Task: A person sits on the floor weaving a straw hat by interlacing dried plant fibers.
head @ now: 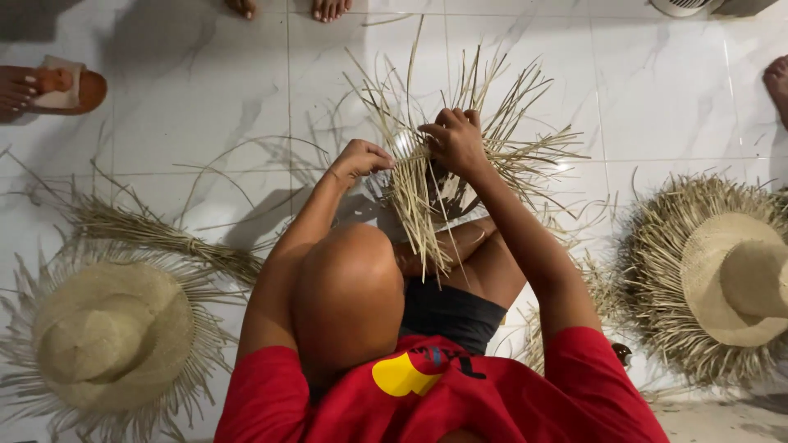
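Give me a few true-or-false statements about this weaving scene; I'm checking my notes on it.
1. Both hands, the left hand and the right hand, are at the straw piece. True.
2. The floor is wooden. False: it is white marbled tile.
3. A fringed straw hat lies at the person's left. True.
4. The person wears a blue shirt. False: the shirt is red.

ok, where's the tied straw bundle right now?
Head view, left side: the tied straw bundle lies on the white tile floor, just above the left straw hat, beside the person's left arm.
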